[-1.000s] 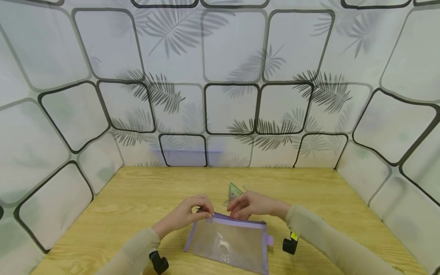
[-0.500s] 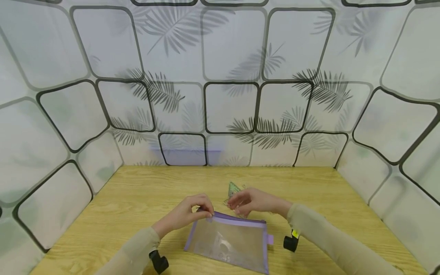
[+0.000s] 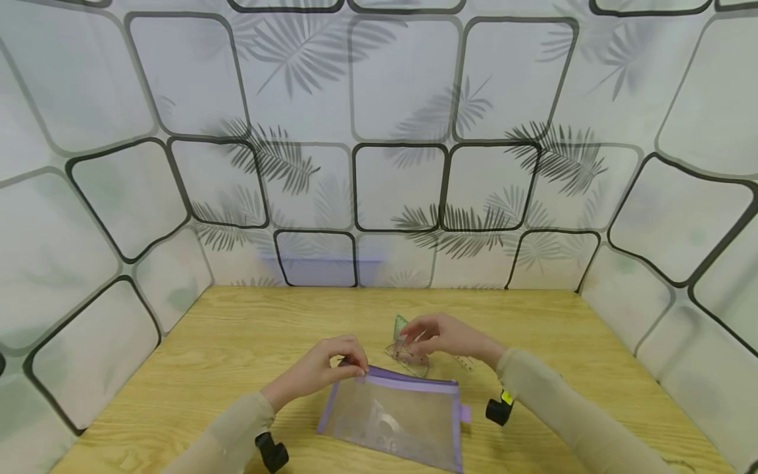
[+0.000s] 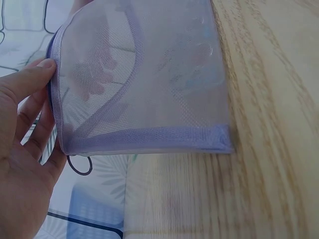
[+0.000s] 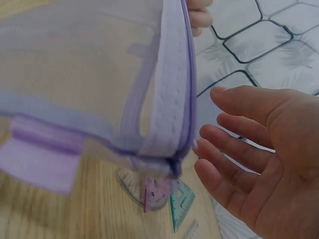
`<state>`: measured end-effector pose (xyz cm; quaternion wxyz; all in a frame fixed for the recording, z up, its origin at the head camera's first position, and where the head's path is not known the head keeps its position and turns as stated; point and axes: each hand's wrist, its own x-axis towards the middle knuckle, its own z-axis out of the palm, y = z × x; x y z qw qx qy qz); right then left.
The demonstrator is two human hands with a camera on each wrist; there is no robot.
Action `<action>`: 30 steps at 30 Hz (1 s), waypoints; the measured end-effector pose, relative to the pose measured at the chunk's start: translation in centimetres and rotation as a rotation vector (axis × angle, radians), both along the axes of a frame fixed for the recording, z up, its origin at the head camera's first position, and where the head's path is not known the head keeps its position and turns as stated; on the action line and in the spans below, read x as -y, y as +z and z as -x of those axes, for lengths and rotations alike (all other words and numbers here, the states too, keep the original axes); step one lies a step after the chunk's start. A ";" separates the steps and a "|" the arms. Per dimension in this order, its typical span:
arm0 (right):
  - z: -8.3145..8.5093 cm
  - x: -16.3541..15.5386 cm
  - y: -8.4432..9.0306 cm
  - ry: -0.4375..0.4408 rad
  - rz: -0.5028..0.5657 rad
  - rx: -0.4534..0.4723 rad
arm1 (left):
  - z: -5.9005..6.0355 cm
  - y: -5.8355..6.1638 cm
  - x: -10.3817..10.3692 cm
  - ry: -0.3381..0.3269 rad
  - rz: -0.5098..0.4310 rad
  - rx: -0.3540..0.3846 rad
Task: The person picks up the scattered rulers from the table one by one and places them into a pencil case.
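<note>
Purple mesh pouch point(image 3: 395, 416) pinched by left hand point(image 3: 322, 370), contents blurred

The rulers point(image 5: 167, 196) at six o'clock are blurred, their markings unreadable. The pouch point(image 5: 89, 74) is cut off at nine o'clock.

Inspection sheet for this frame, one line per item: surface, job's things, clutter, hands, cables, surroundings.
Surface: light wooden table, grain visible.
Job's things: purple mesh zip pouch lying near the front edge; small set of drawing tools behind it, a green set square and a protractor among them.
Clutter: nothing seen.
Hands: left hand pinches the pouch's top left corner; right hand is over the tools with relaxed fingers, holding nothing in the wrist view.
Cables: nothing seen.
Surroundings: white panel walls with black frames and leaf prints.
</note>
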<state>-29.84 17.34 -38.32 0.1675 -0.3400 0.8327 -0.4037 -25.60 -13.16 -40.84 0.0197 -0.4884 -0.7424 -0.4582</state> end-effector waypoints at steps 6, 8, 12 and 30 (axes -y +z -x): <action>0.6 -1.0 0.0 -0.041 0.000 -0.046 | 0.0 -0.1 0.1 0.001 -0.002 -0.005; 0.9 -1.3 -0.2 -0.046 -0.008 -0.077 | -0.1 -0.1 0.1 0.002 -0.004 -0.008; 1.5 -1.9 -0.8 -0.056 -0.015 -0.148 | -0.3 0.0 0.0 0.024 -0.002 0.017; 2.5 -4.0 -2.6 -0.223 -0.062 -0.222 | -0.8 -0.5 0.1 0.050 -0.016 0.044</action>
